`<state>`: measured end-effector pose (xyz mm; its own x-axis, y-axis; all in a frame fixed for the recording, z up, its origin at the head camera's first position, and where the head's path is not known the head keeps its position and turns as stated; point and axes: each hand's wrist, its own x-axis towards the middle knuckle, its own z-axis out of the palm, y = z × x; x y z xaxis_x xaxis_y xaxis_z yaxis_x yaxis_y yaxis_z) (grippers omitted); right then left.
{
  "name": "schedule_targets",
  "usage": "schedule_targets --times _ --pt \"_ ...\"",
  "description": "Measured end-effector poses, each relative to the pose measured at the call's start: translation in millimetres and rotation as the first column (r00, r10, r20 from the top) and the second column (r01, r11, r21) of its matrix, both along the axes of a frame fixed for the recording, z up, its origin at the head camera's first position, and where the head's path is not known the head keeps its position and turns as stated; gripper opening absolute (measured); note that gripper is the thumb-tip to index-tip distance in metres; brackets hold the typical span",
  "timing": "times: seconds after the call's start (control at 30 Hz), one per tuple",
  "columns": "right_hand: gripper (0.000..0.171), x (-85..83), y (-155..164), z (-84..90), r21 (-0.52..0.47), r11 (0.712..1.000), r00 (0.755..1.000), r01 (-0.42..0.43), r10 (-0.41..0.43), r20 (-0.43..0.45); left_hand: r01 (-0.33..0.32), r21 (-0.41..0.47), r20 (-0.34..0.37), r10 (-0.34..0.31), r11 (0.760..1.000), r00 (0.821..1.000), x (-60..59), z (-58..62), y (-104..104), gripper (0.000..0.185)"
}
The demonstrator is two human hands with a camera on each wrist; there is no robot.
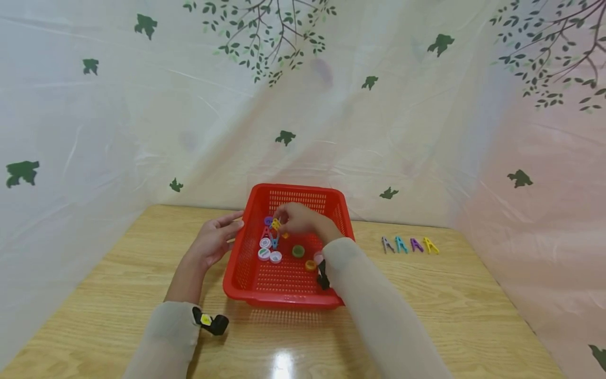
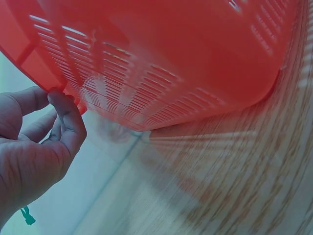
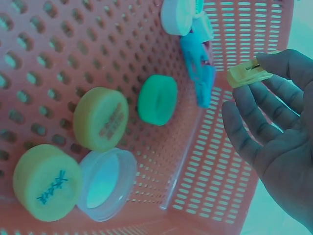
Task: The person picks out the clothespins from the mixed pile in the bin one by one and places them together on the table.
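Yellow clothespin (image 1: pixel 275 224) is pinched between the thumb and fingers of the right hand (image 1: pixel 295 218), inside the red basket (image 1: pixel 284 300) toward its left side. The left hand (image 1: pixel 214 239) has thumb and fingers at the basket's left rim, apparently nipping it. Judging by the pose, the step in hand is handling this one clip while the basket is steadied; the next move seems to call for a firm pinch and a path clear of the blue clip (image 1: pixel 274 241) and white caps (image 1: pixel 264 255) near it. On the table (image 1: pixel 142 247), right of the basket, four clips stand in a row: grey (image 1: pixel 387 244), blue (image 1: pixel 401 244), purple (image 1: pixel 416 244) and yellow (image 1: pixel 431 245). As for writing, the right wrist view shows reddish marks on one yellowish cap (image 3: pixel 100 119) and dark strokes on another cap (image 3: pixel 47 182), both too blurred to read. The green cap (image 3: pixel 157 100) shows no lettering that can be made out. No brand is legible.
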<state>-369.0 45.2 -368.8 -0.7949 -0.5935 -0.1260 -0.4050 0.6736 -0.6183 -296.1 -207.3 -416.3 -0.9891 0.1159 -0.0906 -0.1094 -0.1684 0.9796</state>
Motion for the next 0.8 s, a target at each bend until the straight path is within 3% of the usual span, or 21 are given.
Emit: schedule_targets --times 0.27,0.8 --pt "0.031 2.8 -4.9 9.3 -0.033 0.997 0.997 -0.069 0.068 -0.03 -0.002 -0.007 0.017 0.002 1.0 1.0 0.3 1.2 -0.5 0.052" --pt "0.03 11.4 -6.7 36.2 -0.031 0.998 0.99 -0.059 0.055 -0.129 0.01 -0.001 0.026 -0.01 1.0 1.0 -3.5 -0.2 0.3 0.053"
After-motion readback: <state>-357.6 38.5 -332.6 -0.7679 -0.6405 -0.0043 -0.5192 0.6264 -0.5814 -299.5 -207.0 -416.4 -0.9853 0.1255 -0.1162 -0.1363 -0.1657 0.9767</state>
